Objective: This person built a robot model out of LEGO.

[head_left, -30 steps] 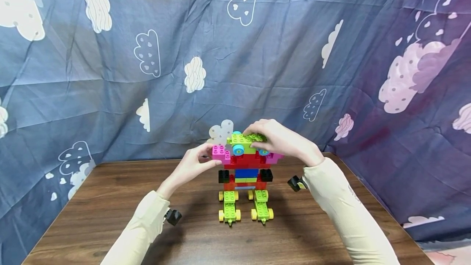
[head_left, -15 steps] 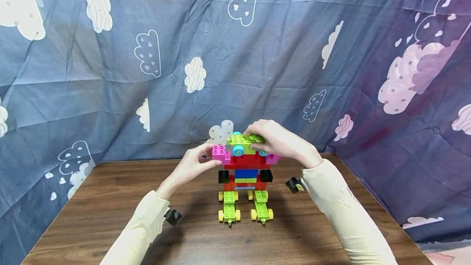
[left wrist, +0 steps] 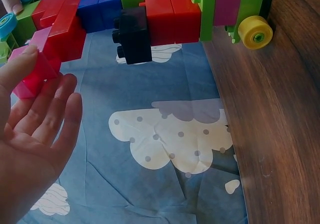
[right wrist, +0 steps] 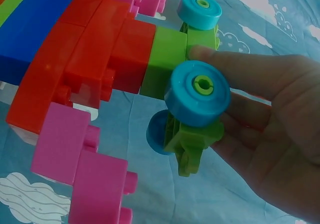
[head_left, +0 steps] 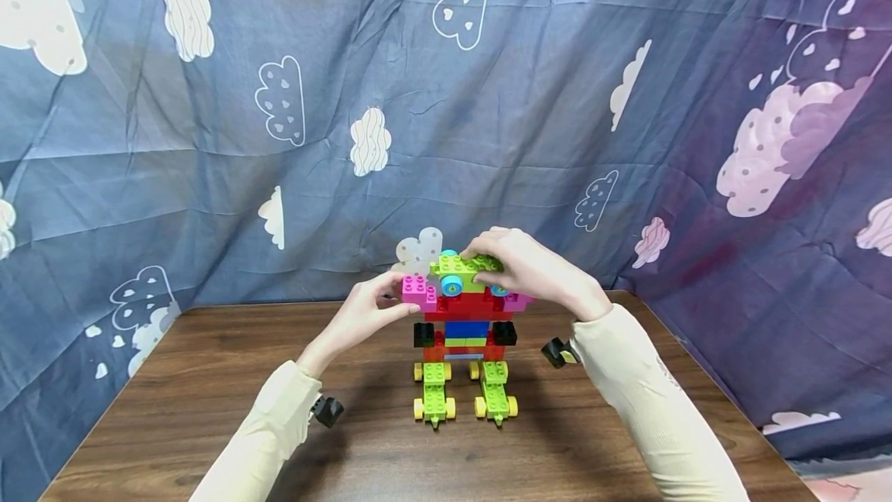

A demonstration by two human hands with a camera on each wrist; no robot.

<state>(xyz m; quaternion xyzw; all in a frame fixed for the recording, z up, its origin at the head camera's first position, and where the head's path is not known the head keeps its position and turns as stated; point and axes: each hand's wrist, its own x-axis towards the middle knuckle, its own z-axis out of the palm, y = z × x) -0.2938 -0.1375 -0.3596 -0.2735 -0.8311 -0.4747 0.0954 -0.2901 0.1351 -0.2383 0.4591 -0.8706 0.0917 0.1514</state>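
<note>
A figure built of toy building bricks stands on the table, with red bricks (head_left: 467,305) across its chest and blue bricks (head_left: 467,329) below. My left hand (head_left: 365,308) pinches the pink brick (head_left: 414,289) at the figure's left shoulder, thumb on one side and fingers on the other. On top lies a lime-green wheeled base (head_left: 454,266) with light-blue wheels (right wrist: 197,93). My right hand (head_left: 526,262) grips this base from above, covering its right end. In the right wrist view, the base sits against a green brick (right wrist: 164,61) joined to the red ones.
The figure's feet are two lime-green wheeled bases (head_left: 435,401) with yellow wheels (head_left: 512,406). Black bricks (head_left: 423,334) stick out at both sides. The brown wooden table (head_left: 244,362) is backed by a blue cloud-print cloth (head_left: 313,200), with more cloth at the right.
My right wrist has shifted very slightly left. Both hands keep the same hold, and the brick figure stays in place.
</note>
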